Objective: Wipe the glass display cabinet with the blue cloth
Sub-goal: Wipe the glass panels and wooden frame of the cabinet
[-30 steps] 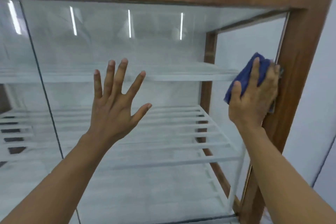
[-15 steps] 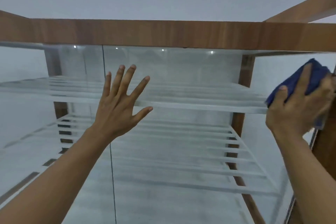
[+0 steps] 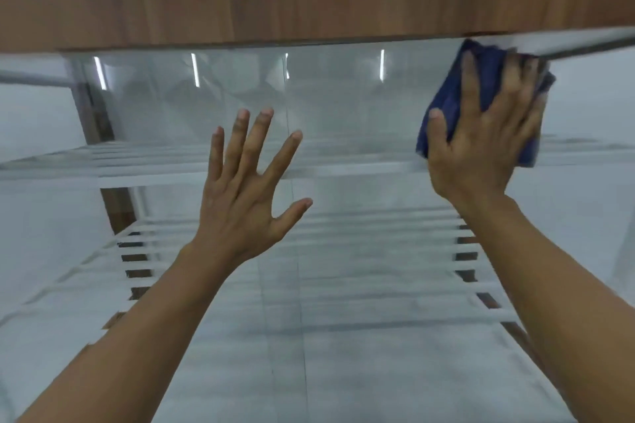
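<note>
One right hand (image 3: 488, 144) presses blue cloth (image 3: 481, 79) against glass (image 3: 343, 106).

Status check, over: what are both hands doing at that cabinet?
Right hand presses blue cloth on glass, under the wooden top rail. Left hand open, fingers spread. Nothing in the way.

Cloth (image 3: 453, 93): under the right hand (image 3: 481, 148), against the glass (image 3: 343, 106), just below the top frame (image 3: 275, 14).
Left hand (image 3: 244, 196): left of the cloth.
Shelves (image 3: 343, 237): behind the glass.
</note>
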